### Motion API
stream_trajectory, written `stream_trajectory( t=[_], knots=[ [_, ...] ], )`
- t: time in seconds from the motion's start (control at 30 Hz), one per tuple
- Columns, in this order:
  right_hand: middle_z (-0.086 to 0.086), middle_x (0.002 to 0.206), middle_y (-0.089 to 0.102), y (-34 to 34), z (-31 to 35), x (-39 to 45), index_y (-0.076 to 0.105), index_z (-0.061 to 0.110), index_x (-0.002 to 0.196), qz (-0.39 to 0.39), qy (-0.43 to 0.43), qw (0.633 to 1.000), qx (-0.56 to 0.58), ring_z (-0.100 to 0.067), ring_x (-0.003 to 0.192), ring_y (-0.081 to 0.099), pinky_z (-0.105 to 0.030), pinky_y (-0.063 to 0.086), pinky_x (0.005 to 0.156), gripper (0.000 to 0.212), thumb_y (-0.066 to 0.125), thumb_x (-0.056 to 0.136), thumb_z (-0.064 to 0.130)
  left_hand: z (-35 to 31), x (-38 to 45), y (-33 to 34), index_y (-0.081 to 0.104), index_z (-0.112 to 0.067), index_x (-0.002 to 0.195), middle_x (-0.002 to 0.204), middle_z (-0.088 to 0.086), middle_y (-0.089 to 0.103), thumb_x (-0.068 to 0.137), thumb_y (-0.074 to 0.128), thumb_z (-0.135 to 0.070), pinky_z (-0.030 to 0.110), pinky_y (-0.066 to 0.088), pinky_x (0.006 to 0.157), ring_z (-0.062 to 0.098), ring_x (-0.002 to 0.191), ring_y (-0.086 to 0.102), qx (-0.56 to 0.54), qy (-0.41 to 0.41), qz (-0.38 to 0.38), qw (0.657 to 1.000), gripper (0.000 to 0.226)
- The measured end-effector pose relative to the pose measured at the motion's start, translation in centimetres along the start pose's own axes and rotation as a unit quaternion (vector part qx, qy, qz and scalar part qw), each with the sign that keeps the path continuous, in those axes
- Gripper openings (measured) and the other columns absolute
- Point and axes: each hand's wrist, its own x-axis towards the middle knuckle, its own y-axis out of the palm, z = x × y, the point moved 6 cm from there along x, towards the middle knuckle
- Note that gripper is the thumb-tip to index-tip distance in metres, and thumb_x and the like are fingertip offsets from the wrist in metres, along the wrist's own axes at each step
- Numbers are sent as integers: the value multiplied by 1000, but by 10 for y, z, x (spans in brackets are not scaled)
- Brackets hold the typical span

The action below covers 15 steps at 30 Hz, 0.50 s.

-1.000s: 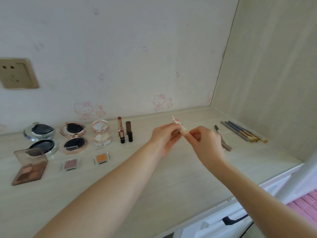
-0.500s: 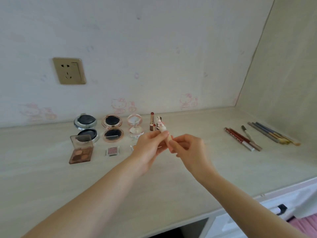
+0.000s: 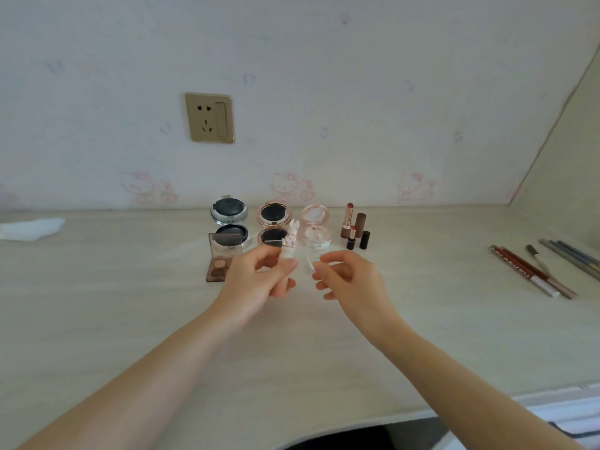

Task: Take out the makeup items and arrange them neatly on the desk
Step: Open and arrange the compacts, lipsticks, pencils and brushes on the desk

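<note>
1. Head view: the left hand [image 3: 259,274] sits at the centre of the frame, fingers curled, thumb and fingertips pinching a small white lipstick topped with a pink-and-white rabbit figure [image 3: 290,243], held upright above the pale wood-grain desk [image 3: 130,303].
2. The right hand [image 3: 347,277] is just at three o'clock of the left, apart from it, fingers curled, thumb and forefinger pinching a small clear plastic cap [image 3: 311,263].
3. At twelve o'clock of the hands, near the wall, stands a row of opened compacts: a silver round compact with a dark mirror lid [image 3: 230,222], a rose-gold round compact [image 3: 274,222] and a pale pink translucent round compact [image 3: 315,227].
4. At ten o'clock of the left hand lies a brown rectangular eyeshadow palette with its clear lid raised [image 3: 224,258], partly behind the thumb.
5. At one o'clock of the right hand stand the uncapped lipsticks: a tall rose-gold lipstick [image 3: 347,219] with its brown cap [image 3: 360,224] beside it, and a short black lipstick [image 3: 351,237] with its black cap [image 3: 365,240].
6. Well away at three o'clock lie the red, grey and blue cosmetic pencils [image 3: 535,267], side by side, angled.
7. At nine o'clock, at the frame's edge, lies a crumpled white cloth [image 3: 31,228]; on the wall above hangs a gold-coloured power socket [image 3: 209,117].
</note>
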Motion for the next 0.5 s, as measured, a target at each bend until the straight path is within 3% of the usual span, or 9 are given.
stream_trajectory(
  t=[0.1, 0.23, 0.37, 0.5],
  knots=[
    [0, 88, 71, 11, 5, 5, 57, 23, 112, 29, 0, 999, 15, -9, 75, 68, -25, 57, 65, 22, 61, 91, 30, -2, -7, -15, 70, -23, 87, 64, -5, 64, 83, 72, -25, 19, 48, 56, 16, 62, 67, 126, 41, 0, 991, 4],
    [-2, 92, 70, 26, 6, 5, 58, 24, 115, 103, 7, 995, 3, -11, 79, 68, -27, 57, 66, 25, 59, 91, 34, -3, -17, -23, 67, -39, 89, 79, -24, 66, 78, 77, -26, 13, 42, 65, 3, 73, 58, 250, 89, 24, 964, 19],
    [1, 77, 72, 34, 5, 1, 67, 23, 96, 147, -20, 988, -40, -9, 72, 68, -24, 56, 63, 10, 65, 87, 29, -1, -22, -28, 70, -33, 95, 84, -19, 67, 76, 79, -28, 19, 48, 73, 5, 81, 62, 272, 89, 44, 957, 21],
    [5, 70, 71, 34, 0, 1, 68, 21, 86, 155, -14, 987, -45, -7, 68, 67, -25, 54, 61, 4, 66, 87, 25, -3, -25, -33, 71, -33, 98, 88, -17, 69, 73, 81, -26, 9, 44, 75, -5, 87, 61, 291, 97, 46, 951, 28]
  ],
)
